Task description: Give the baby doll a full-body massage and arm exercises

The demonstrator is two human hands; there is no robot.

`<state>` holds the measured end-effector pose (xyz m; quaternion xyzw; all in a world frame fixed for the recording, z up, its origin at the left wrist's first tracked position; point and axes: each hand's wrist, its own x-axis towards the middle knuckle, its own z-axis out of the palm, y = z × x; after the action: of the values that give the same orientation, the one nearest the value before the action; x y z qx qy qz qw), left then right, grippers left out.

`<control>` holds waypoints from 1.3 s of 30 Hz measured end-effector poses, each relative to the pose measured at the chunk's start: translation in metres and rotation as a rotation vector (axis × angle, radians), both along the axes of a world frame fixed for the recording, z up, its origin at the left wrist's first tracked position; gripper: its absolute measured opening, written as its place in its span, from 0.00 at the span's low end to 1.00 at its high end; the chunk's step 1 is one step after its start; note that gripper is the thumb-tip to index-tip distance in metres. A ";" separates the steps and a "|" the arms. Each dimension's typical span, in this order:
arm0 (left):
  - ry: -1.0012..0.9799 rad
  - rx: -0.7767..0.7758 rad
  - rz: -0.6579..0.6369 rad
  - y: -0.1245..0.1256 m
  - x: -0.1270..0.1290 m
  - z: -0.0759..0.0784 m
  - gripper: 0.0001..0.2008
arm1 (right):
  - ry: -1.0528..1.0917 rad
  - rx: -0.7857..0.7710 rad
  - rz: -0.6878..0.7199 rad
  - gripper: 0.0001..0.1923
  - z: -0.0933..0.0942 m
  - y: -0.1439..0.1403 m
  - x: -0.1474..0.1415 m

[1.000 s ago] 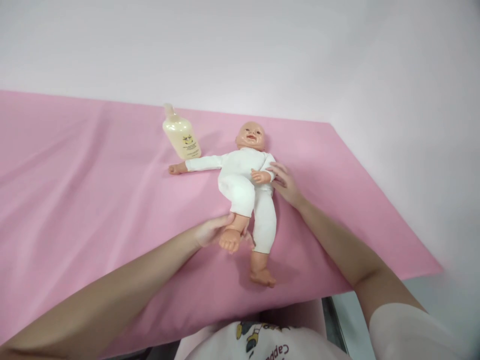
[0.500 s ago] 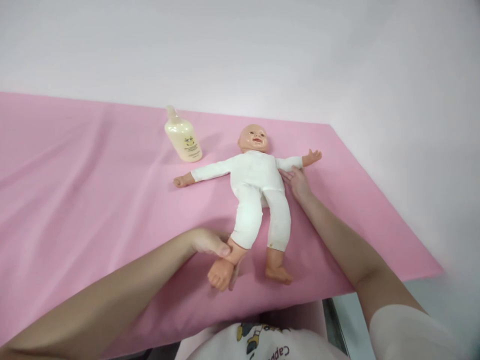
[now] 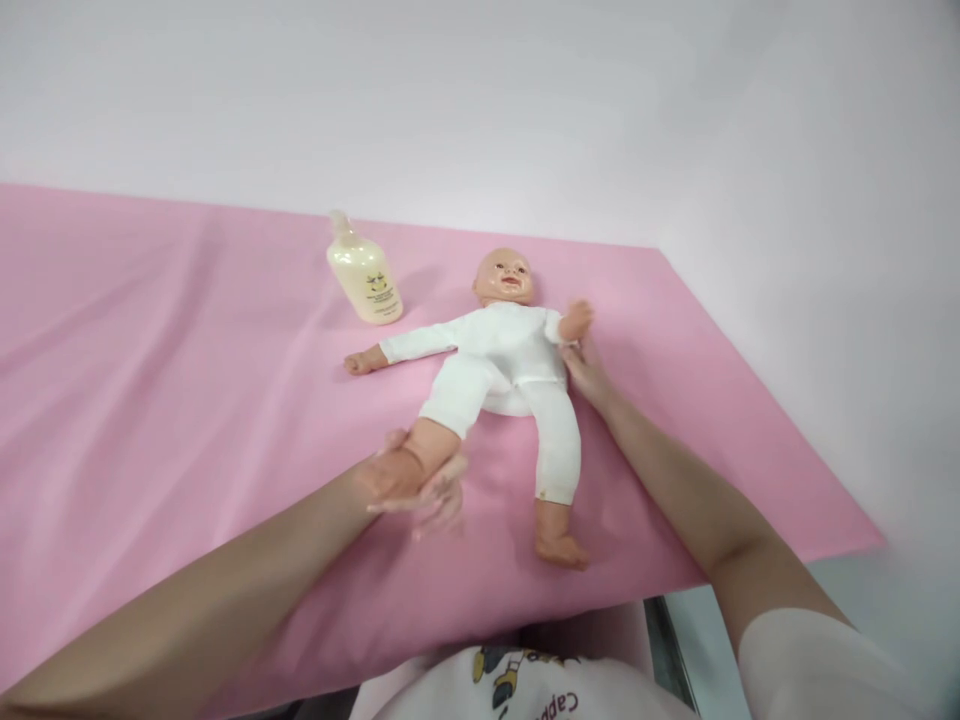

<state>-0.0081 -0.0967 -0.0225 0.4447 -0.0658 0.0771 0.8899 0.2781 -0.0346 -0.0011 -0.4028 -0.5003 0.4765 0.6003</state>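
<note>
A baby doll (image 3: 506, 350) in a white bodysuit lies on its back on a pink sheet (image 3: 187, 400), head toward the wall. My left hand (image 3: 409, 485) holds the doll's lower leg and foot on the left, lifted and bent up off the sheet; the hand is blurred. My right hand (image 3: 585, 375) rests against the doll's side under its raised arm. The doll's other leg lies straight toward me, and its other arm stretches out to the left.
A pale yellow lotion bottle (image 3: 364, 275) lies on the sheet left of the doll's head. A white wall runs behind. The sheet's right edge (image 3: 787, 430) drops off past my right arm.
My left hand has lifted the doll's leg up and to the left, bending the knee. The doll's arm on the right has folded upward from its outstretched position.
</note>
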 end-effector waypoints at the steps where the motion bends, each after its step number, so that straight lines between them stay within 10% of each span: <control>1: -0.148 -0.046 -0.138 0.002 0.001 0.005 0.31 | -0.117 0.059 0.033 0.21 0.002 -0.003 -0.001; 6: 0.044 -0.240 0.262 0.003 0.002 0.031 0.26 | -0.409 0.212 0.078 0.20 0.009 -0.011 0.000; 16: 0.007 0.015 0.005 -0.015 0.000 0.024 0.32 | -0.134 0.172 -0.031 0.27 -0.015 0.006 -0.001; 27: 0.118 -0.044 0.156 -0.004 -0.001 0.024 0.35 | 0.168 -0.042 -0.231 0.37 -0.011 0.016 0.012; 39: 0.257 -0.023 0.294 -0.002 0.001 0.024 0.25 | 0.020 -0.008 -0.328 0.43 0.004 0.012 0.024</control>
<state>-0.0070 -0.0989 0.0014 0.4453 0.1148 0.1497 0.8753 0.3021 -0.0228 0.0030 -0.4766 -0.4199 0.3781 0.6735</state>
